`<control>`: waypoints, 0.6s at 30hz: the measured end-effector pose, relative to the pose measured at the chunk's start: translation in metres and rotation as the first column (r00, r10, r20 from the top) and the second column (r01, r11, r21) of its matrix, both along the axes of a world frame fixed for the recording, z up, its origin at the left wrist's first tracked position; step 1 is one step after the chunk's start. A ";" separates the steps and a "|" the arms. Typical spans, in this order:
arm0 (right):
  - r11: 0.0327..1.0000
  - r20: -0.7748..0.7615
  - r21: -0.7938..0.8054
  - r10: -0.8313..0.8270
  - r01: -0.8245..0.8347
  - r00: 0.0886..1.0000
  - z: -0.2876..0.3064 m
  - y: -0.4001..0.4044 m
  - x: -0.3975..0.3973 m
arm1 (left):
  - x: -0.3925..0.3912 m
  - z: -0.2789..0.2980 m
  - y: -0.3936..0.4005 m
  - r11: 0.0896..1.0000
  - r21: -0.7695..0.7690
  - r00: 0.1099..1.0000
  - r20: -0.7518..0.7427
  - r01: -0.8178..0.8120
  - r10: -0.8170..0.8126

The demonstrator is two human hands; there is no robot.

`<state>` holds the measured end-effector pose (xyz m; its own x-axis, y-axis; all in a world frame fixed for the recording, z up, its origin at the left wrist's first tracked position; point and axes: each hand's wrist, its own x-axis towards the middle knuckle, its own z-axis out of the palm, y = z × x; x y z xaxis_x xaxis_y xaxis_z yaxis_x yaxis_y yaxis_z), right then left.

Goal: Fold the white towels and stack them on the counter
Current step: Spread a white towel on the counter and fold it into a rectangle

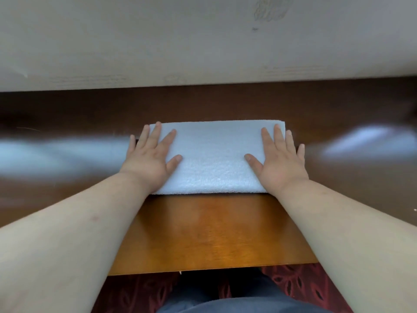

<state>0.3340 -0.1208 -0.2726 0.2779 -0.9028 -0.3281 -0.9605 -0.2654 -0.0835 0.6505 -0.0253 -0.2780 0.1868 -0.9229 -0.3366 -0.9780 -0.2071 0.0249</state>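
We have one white towel folded into a flat rectangle on the wooden counter, long axis running left-right across our view. Left hand is flat on the left end, right hand flat on the right end. Fingers on both are straight and spread, palms down, pressing; nothing pinched or curled. Outer fingers of each hand overhang the short edges onto the wood.

Key relation: the towel lies between our hands and under them, both equally near, thumbs pointing inward at the bare middle. We judge this as smoothing a finished fold. If another fold is due, it would go end to end along that long axis, either hand able to lead.

Counter is glossy brown wood, lighter near us, darker with window glare at both sides. A pale wall stands right behind it. No stack or other towels in view. Below the near edge: patterned red carpet.
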 end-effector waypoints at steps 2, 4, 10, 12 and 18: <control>0.998 0.010 0.059 -0.022 0.021 1.000 0.006 -0.001 0.000 | 0.001 0.007 0.004 0.997 0.044 0.998 0.021 -0.058 0.058; 0.978 0.142 0.101 -0.196 0.183 0.970 0.015 0.000 0.002 | -0.010 0.017 0.009 0.956 -0.013 0.955 -0.048 -0.293 0.292; 0.538 0.378 0.499 -0.841 0.680 0.388 0.030 0.005 -0.022 | -0.040 0.041 0.044 0.318 0.292 0.130 -0.518 -0.902 0.845; 0.490 0.311 0.563 -0.872 0.666 0.378 0.031 0.000 -0.025 | -0.040 0.048 0.049 0.305 0.360 0.097 -0.493 -0.882 0.864; 0.609 0.199 0.517 -0.769 0.601 0.607 0.036 -0.015 -0.017 | -0.027 0.051 0.043 0.267 0.427 -0.041 -0.589 -0.864 0.807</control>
<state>0.3170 -0.1362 -0.2363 -0.2039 -0.6994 -0.6850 -0.6997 0.5935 -0.3977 0.6236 0.0177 -0.2266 0.6203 -0.2731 -0.7353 0.2319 -0.8317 0.5045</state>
